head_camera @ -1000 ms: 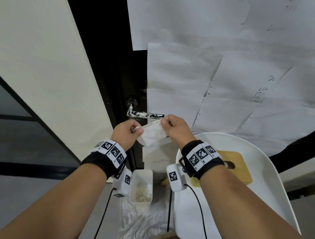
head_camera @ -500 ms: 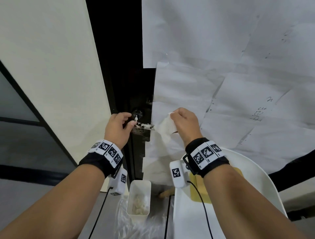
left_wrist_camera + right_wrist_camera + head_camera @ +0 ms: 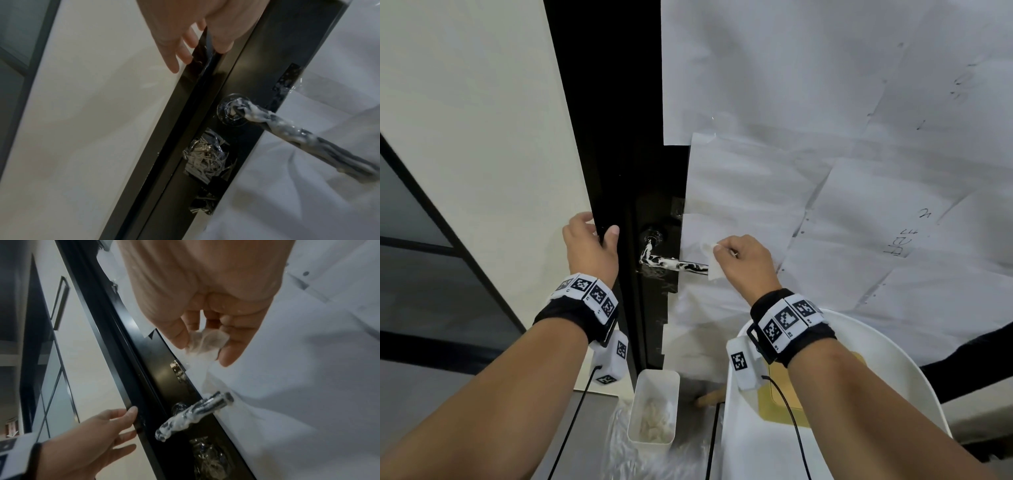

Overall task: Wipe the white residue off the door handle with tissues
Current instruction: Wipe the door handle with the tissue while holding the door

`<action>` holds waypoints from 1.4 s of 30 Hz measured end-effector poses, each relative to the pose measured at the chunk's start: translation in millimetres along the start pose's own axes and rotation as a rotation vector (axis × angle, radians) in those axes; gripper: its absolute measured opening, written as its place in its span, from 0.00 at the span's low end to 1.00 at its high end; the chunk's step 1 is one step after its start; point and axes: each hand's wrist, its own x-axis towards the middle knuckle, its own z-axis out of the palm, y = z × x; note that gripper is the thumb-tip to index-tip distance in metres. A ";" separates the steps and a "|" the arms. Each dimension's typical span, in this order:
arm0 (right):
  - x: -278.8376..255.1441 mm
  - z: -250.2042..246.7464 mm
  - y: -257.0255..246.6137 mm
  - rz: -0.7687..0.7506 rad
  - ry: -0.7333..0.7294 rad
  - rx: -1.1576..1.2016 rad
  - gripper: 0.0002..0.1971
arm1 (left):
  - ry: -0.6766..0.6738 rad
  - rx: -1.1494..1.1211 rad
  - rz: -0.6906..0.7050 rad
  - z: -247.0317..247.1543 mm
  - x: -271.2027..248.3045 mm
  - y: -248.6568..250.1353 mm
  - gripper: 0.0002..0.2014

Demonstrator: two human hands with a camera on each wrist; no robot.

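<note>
On the black door (image 3: 654, 192), the handle (image 3: 671, 263) sticks out to the right from its round base, and it's streaked with white residue pretty much all the way along. Right hand (image 3: 743, 262) pinches a crumpled tissue (image 3: 711, 265) between thumb and fingertips, with the tissue touching the handle's free end. Left hand (image 3: 589, 246) is spread loosely, thumb and fingers resting on the door's left edge beside the frame. Paper sheets (image 3: 825, 171) cover the door right of the handle. Down below there's a small white bin (image 3: 654, 409) and a white chair (image 3: 876, 359).
</note>
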 end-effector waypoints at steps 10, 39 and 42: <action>10.1 26.6 20.9 -0.073 -0.085 -0.075 0.10 | 0.027 0.080 0.006 6.2 11.8 -0.2 0.18; 9.9 46.5 22.8 -0.281 -0.104 -0.631 0.05 | -0.052 0.245 0.076 -0.1 19.6 2.5 0.16; 6.8 51.6 23.8 -0.279 -0.104 -0.636 0.06 | -0.052 0.254 0.060 -0.1 19.9 4.0 0.16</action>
